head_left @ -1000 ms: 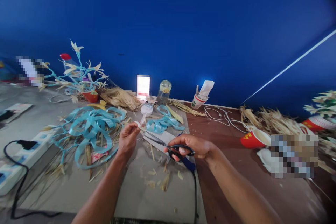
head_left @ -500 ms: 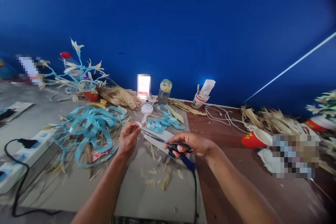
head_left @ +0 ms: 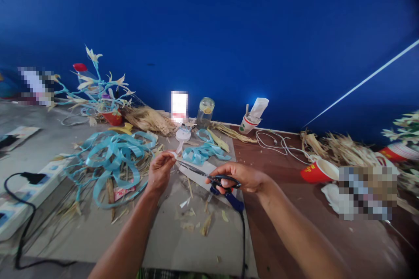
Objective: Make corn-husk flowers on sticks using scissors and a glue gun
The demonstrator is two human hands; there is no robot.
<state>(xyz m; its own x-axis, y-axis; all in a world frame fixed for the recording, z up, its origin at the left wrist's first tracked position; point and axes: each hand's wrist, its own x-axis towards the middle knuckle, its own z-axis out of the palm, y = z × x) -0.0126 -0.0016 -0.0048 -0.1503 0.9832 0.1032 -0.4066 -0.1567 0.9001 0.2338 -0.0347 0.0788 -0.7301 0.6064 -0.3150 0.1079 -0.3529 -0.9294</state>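
Observation:
My left hand [head_left: 161, 169] is closed, its fingertips pinching the end of a narrow white ribbon [head_left: 180, 146] that runs up to a white roll [head_left: 183, 135]. In my right hand [head_left: 240, 177] is a pair of scissors [head_left: 193, 168] with dark handles. The blades point left and lie close together near the left fingertips; whether they touch the ribbon I cannot tell. A small white scrap [head_left: 185, 203] lies on the grey board [head_left: 196, 253] below. Just under the right hand is a blue-handled corded tool [head_left: 235, 202], its front part partly hidden.
Loops of light blue ribbon [head_left: 114, 157] spread at left, beside a white power strip [head_left: 36, 196]. Blue-wrapped flower branches [head_left: 98, 80] stand behind them. A glass jar [head_left: 205, 113] and a paper cup [head_left: 249, 123] line the blue wall. A red cup [head_left: 319, 172] lies tipped at right.
The small white scrap now lies on the board below the scissors, where it was not visible before. Both hands keep nearly the same place.

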